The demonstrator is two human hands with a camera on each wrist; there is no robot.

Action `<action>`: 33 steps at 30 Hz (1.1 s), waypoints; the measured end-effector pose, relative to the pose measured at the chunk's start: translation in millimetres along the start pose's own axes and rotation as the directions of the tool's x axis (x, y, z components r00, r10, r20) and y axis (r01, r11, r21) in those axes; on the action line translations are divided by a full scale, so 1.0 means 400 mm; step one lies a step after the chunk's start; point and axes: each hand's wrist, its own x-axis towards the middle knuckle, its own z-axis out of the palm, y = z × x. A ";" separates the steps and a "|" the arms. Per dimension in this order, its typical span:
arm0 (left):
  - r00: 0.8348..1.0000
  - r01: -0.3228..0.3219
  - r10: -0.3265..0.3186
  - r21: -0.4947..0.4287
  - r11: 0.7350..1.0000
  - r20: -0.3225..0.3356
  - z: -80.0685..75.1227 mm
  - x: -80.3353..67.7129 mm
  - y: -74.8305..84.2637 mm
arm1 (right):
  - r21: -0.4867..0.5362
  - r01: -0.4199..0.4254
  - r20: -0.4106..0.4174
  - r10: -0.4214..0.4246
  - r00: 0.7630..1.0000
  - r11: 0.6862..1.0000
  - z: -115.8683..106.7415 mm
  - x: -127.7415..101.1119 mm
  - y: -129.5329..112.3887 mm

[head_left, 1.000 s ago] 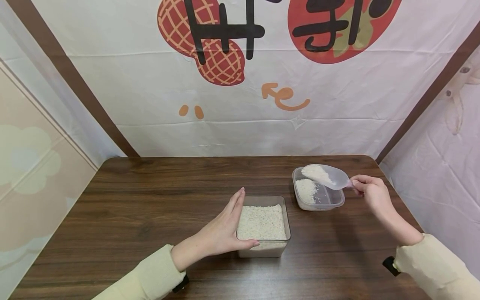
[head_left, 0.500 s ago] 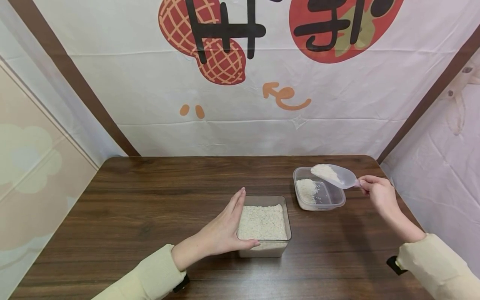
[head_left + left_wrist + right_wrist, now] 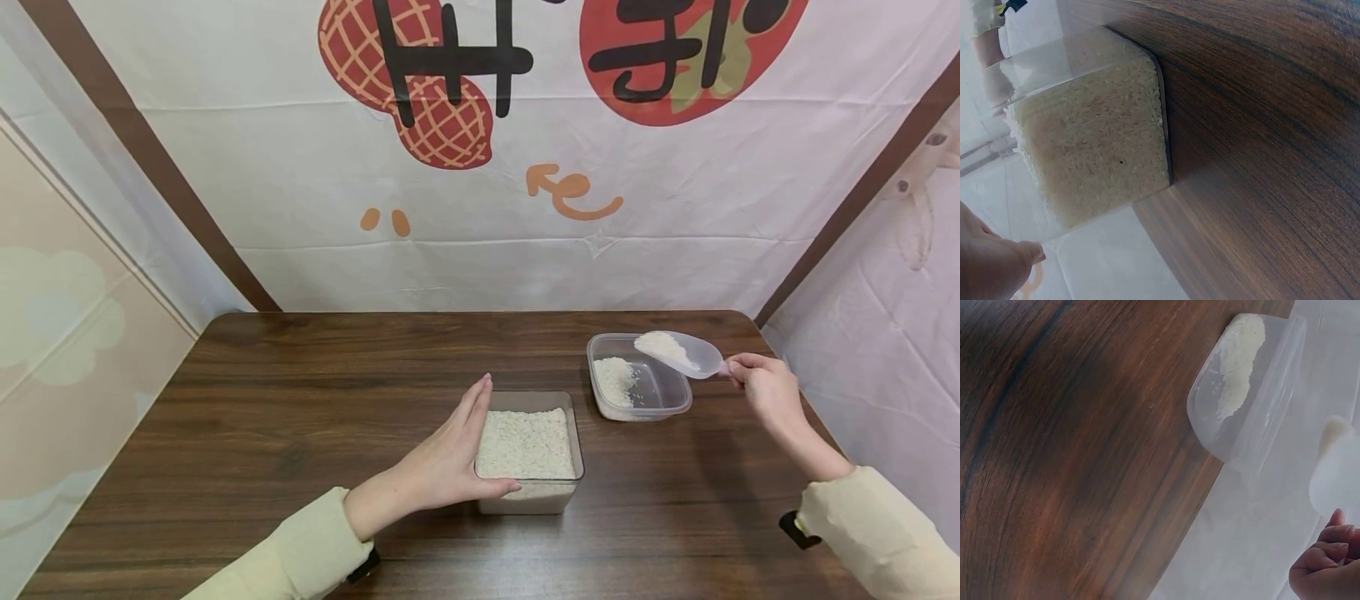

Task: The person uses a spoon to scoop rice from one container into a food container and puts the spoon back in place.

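My right hand (image 3: 765, 392) grips the handle of a translucent plastic scoop (image 3: 703, 354) with rice in its bowl. The scoop is above the back right part of a clear plastic food container (image 3: 660, 413), which has a small heap of rice (image 3: 1241, 362) along its left side. My left hand (image 3: 442, 467) rests at the near left corner of a square clear bin (image 3: 573, 433) nearly full of rice (image 3: 1097, 137). Its fingers are straight along the left side and the thumb lies along the front rim.
Both containers stand on a dark wood-grain table (image 3: 337, 367), the food container farther back and to the right of the bin. A white printed cloth (image 3: 480, 275) hangs behind the table's far edge, and more cloth hangs at both sides.
My right hand and the scoop have moved to the right, from over the left part of the food container to its back right. The left hand stays in place at the bin.
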 end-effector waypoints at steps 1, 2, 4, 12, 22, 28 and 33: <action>1.000 0.000 0.000 0.000 1.000 -0.002 0.000 0.000 0.000 | -0.010 0.000 0.000 0.000 1.000 1.000 0.001 0.001 0.003; 1.000 -0.001 0.001 0.000 1.000 -0.003 0.000 0.000 0.000 | -0.022 0.000 -0.002 0.000 1.000 1.000 0.001 0.001 0.006; 1.000 -0.001 0.001 -0.003 1.000 -0.005 0.000 0.001 0.000 | -0.040 -0.003 -0.006 0.003 1.000 0.999 0.002 0.001 0.009; 1.000 0.000 0.000 -0.011 1.000 -0.001 0.001 0.000 0.000 | -0.107 0.023 -0.026 -0.026 0.999 0.994 0.006 0.000 0.018; 1.000 0.000 0.000 -0.006 1.000 0.000 0.003 0.000 -0.001 | -0.144 0.035 -0.041 -0.041 0.998 0.989 0.007 0.004 0.029; 1.000 0.004 -0.004 -0.012 1.000 -0.002 0.003 -0.001 0.000 | -0.169 0.057 -0.064 -0.068 0.996 0.984 0.007 0.005 0.030; 1.000 -0.001 0.001 -0.012 1.000 -0.005 0.004 -0.001 -0.001 | -0.187 0.097 -0.093 -0.116 0.989 0.978 0.009 0.000 0.026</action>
